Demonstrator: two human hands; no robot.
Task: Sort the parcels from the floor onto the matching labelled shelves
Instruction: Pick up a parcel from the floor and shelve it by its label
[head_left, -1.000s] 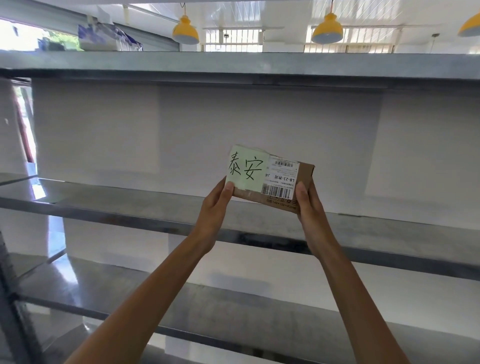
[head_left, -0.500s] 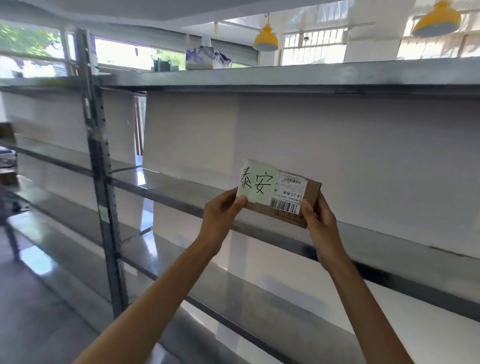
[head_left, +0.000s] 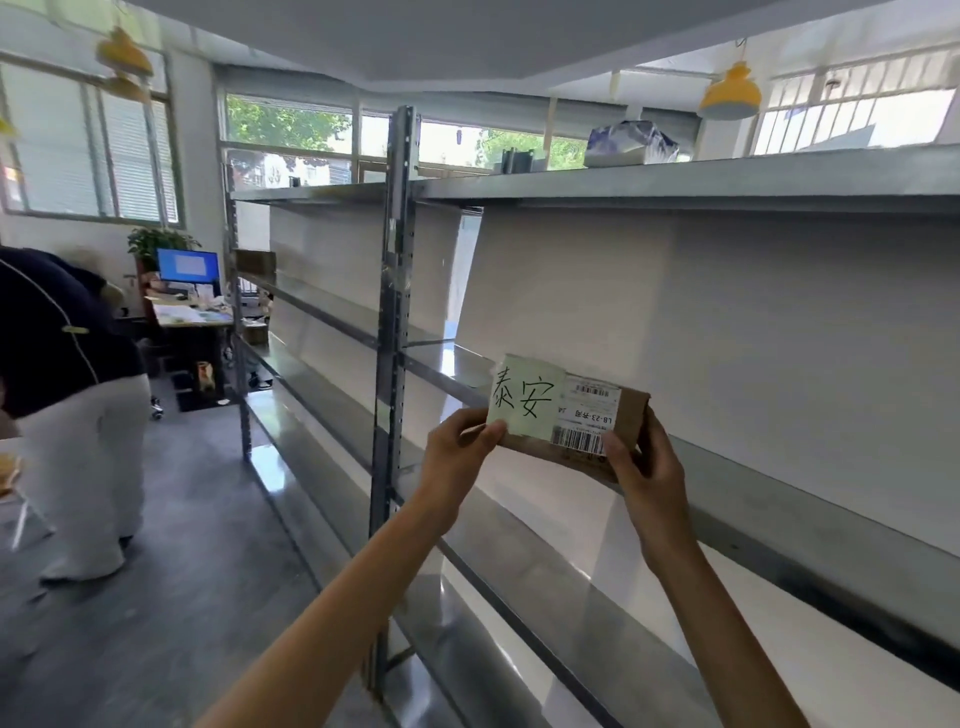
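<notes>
I hold a small brown cardboard parcel (head_left: 631, 415) up in front of the metal shelving (head_left: 779, 184). A pale green note with two handwritten characters (head_left: 524, 397) and a white barcode label cover its face. My left hand (head_left: 460, 449) pinches the parcel's lower left corner. My right hand (head_left: 647, 467) grips its lower right end, thumb on the barcode label. The parcel hangs in the air in front of a middle shelf board (head_left: 831, 525), touching no shelf. No shelf labels are visible.
A perforated steel upright (head_left: 395, 332) stands just left of my hands. A person in a dark top and white trousers (head_left: 67, 395) bends over on the left. Further back are a desk with a monitor (head_left: 188, 266) and a wrapped bundle (head_left: 631, 143) on the top shelf.
My view has swung left along the shelving, bringing the upright, the aisle and the bending person into sight. Both hands keep the same grip on the parcel.
</notes>
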